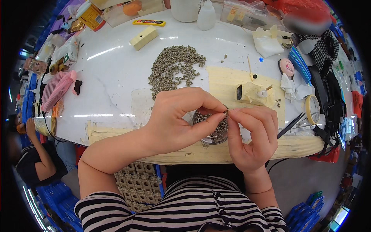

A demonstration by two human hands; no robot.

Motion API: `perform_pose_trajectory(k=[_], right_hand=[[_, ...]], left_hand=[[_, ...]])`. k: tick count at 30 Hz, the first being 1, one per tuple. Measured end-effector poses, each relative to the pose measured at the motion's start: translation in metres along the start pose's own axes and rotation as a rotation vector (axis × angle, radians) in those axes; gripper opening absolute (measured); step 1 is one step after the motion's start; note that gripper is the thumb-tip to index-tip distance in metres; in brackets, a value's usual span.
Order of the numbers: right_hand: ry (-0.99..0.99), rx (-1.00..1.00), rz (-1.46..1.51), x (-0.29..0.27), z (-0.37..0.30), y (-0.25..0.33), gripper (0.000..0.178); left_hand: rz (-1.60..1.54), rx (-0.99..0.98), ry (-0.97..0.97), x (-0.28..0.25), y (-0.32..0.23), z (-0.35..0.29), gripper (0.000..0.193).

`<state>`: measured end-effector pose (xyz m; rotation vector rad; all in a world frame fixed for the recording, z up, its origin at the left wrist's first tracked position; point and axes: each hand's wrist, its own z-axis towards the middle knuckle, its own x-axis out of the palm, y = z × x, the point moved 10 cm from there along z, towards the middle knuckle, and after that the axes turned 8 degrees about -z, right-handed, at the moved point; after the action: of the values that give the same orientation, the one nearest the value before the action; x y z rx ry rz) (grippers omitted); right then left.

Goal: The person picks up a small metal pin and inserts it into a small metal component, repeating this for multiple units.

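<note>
My left hand (179, 116) and my right hand (253, 133) meet fingertip to fingertip at the near side of the table. Both pinch a tiny dark part (226, 111), too small to name, between thumbs and forefingers. Right below them stands a round clear dish (210, 140) filled with small metal pieces, partly hidden by my left hand. Beyond my left hand spreads a loose pile of small grey-brown metal parts (170, 63) on the white table.
Masking tape (185, 157) covers the table's near edge. At right lie a taped block fixture (257, 94), tweezers (290, 125) and a tape roll (312, 109). Farther back are a cream block (144, 37), a yellow cutter (149, 23) and a white squeeze bottle (206, 16). A co-worker (40, 162) sits at left.
</note>
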<state>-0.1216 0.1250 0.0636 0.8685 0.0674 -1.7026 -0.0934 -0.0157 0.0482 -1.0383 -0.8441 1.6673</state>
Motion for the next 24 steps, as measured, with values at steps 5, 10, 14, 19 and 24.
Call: perform_pose_trajectory(k=[5, 10, 14, 19, 24], right_hand=[[-0.013, 0.007, 0.009, -0.001, 0.001, 0.001, 0.029], [-0.035, 0.051, 0.021, -0.006, 0.002, -0.004, 0.026], [-0.034, 0.046, 0.019, -0.012, 0.006, -0.009, 0.025], [-0.258, 0.183, -0.118, -0.070, 0.012, -0.055, 0.016], [-0.010, 0.115, -0.182, -0.059, 0.039, -0.057, 0.012]], left_hand=[[0.021, 0.021, 0.013, 0.000, -0.002, -0.001, 0.015], [0.013, 0.066, -0.001, -0.002, -0.007, -0.001, 0.016], [0.010, 0.082, 0.022, 0.001, -0.009, 0.001, 0.017], [0.001, 0.053, 0.017, 0.000, -0.006, 0.001, 0.016], [-0.064, -0.009, 0.047, 0.001, 0.001, 0.001, 0.015]])
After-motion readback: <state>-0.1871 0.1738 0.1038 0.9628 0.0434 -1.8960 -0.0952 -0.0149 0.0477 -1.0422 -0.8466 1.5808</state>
